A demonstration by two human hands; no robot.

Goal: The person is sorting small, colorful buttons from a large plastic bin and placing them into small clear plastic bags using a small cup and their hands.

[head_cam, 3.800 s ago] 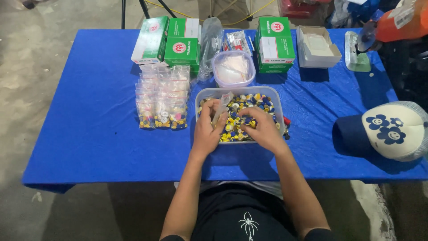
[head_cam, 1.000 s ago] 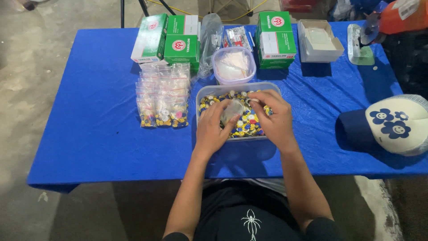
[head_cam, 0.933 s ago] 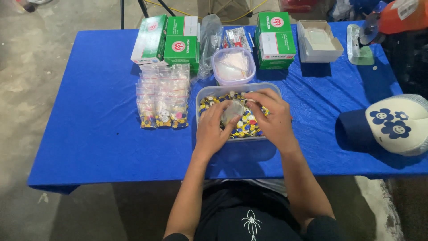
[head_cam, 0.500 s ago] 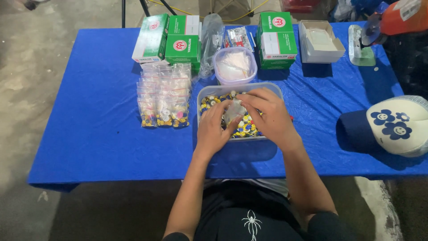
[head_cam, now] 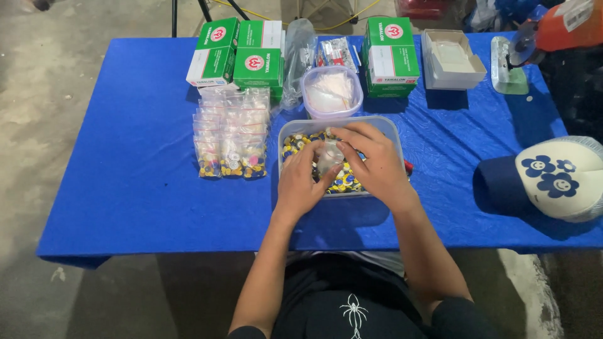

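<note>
A clear plastic tub (head_cam: 284, 135) full of small yellow, blue and white pieces sits on the blue table (head_cam: 125, 176) in front of me. Both hands are over the tub. My left hand (head_cam: 300, 183) and my right hand (head_cam: 369, 157) together hold a small clear plastic bag (head_cam: 329, 158) between their fingertips, just above the pieces. To the left of the tub lie rows of small filled clear bags (head_cam: 229, 135).
Green-and-white boxes (head_cam: 235, 53) stand at the back left, another stack (head_cam: 389, 56) at the back right. A round tub of empty bags (head_cam: 331, 91), an open white box (head_cam: 452, 59) and a blue-and-white flowered cap (head_cam: 553, 176) are also on the table.
My right hand has come from the tub's right side to the middle, and both hands now pinch the small bag; earlier they were digging among the pieces.
</note>
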